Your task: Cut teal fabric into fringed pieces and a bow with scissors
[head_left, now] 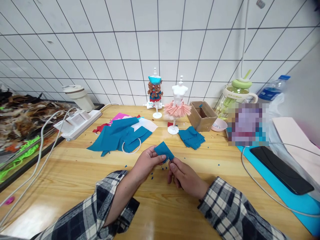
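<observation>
Pinched between thumb and fingers of my left hand is a small teal cloth piece with notches along its lower edge. My right hand is closed around small scissors, mostly hidden by the fingers, with the thin blades at the cloth's notched edge. Tiny teal scraps lie on the wood below. Beyond my right hand is a stack of teal pieces with jagged edges. Larger teal cloth lies to the left, with a white ring on it.
Two small dress forms, one with brown ruffles and one with a pink skirt, stand near the tiled wall. Right of them are a cardboard box, a pink bowl, a jug and a black phone. A power strip sits left.
</observation>
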A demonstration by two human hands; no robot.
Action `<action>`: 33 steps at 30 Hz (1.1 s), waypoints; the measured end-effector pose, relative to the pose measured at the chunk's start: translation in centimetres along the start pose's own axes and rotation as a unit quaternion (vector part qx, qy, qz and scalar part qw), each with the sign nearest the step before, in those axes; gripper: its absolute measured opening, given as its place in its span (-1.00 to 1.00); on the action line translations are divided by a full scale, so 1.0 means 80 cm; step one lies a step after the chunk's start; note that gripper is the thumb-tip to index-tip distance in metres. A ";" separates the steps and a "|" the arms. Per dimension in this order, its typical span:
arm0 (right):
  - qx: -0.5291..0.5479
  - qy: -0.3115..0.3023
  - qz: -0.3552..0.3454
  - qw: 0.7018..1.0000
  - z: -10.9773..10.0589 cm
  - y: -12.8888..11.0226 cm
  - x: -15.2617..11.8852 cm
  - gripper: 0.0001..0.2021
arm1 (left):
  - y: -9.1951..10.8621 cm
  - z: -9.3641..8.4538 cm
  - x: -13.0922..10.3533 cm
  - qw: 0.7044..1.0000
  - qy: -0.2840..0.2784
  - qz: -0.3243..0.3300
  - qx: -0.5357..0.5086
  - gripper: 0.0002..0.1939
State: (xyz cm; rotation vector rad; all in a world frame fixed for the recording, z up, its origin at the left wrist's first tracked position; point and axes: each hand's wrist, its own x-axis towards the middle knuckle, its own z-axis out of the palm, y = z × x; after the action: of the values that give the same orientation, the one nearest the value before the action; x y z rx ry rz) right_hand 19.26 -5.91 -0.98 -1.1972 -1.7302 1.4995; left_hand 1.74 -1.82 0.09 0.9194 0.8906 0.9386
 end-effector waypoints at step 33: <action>-0.044 -0.010 -0.014 0.999 -0.004 -0.003 0.000 -0.69 | -0.002 0.001 0.001 1.000 0.020 0.019 0.006 -0.65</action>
State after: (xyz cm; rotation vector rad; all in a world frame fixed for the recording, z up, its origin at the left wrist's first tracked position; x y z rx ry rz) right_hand 19.48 -5.76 -0.66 -1.1998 -1.8348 1.4369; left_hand 1.85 -1.83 -0.04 0.9335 0.9157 0.9878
